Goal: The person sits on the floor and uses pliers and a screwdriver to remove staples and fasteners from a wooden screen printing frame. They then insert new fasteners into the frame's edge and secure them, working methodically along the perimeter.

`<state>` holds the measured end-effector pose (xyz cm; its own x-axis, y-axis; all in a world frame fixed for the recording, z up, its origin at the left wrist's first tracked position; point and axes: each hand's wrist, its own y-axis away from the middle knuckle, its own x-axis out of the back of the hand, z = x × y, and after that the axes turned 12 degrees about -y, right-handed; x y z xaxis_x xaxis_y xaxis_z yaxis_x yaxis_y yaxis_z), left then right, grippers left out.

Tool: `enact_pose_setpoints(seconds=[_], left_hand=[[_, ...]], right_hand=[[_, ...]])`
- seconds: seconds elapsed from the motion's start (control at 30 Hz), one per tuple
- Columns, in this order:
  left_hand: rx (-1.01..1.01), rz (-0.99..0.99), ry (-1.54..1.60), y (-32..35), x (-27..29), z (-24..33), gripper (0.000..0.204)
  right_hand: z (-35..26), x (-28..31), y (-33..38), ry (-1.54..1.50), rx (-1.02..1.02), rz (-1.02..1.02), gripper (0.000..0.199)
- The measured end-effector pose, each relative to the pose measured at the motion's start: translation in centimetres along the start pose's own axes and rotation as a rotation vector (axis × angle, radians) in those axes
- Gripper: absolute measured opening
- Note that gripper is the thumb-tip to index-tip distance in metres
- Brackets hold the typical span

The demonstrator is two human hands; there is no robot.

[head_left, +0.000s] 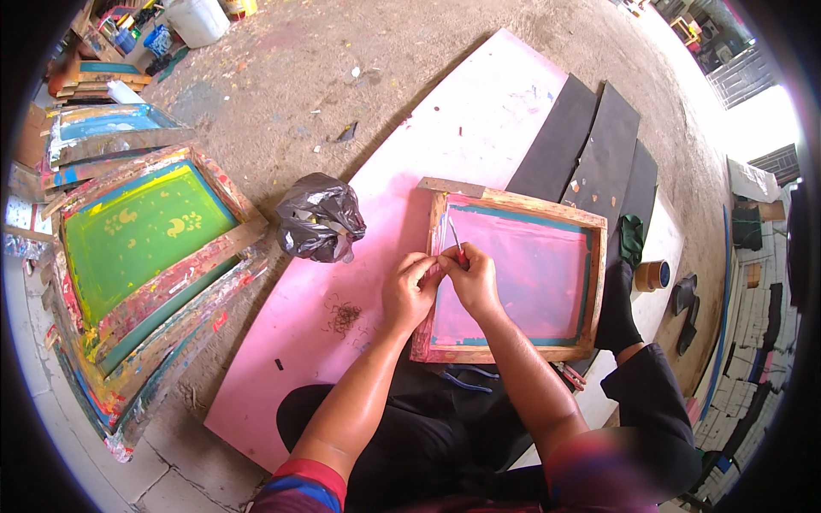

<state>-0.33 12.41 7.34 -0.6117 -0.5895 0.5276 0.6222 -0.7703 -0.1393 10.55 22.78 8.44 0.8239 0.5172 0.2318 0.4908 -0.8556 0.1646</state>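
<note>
A wooden screen-printing frame (508,198) with pink-looking mesh and a teal border lies in front of me on a pink board (479,94). Over its left side, my right hand (473,275) grips a slim metal tool with a red handle (463,254), its thin end pointing up and away. My left hand (409,291) is closed in a pinch at the frame's left rail, fingertips meeting those of my right hand. Whatever sits between the left fingertips is too small to make out. Blue-handled pliers (469,376) rest by the frame's near edge.
A black plastic bag (321,217) sits at the board's left edge. Paint-stained screen frames (158,295) are stacked at left. Black sheets (590,141) lie beyond the frame. A round brown container (652,276) stands at right, near my foot. Dark scraps (344,318) dot the board.
</note>
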Motion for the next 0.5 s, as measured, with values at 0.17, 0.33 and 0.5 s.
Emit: enact_pose_setpoints(seconds=[0.17, 0.33, 0.5], left_hand=[[-0.121, 0.019, 0.032, -0.4, 0.3, -1.2, 0.013], [0.010, 0.005, 0.106, -1.0, 2.0, -0.4, 0.006], [0.169, -0.053, -0.059, -1.3, 5.3, -1.0, 0.016]], right_hand=[[0.1, -0.2, 0.1, -0.208, -0.057, 0.001, 0.017], [-1.8, 0.3, 1.9, -0.207, -0.129, -0.014, 0.019], [-1.2, 1.4, 5.4, -0.034, -0.161, 0.019, 0.033]])
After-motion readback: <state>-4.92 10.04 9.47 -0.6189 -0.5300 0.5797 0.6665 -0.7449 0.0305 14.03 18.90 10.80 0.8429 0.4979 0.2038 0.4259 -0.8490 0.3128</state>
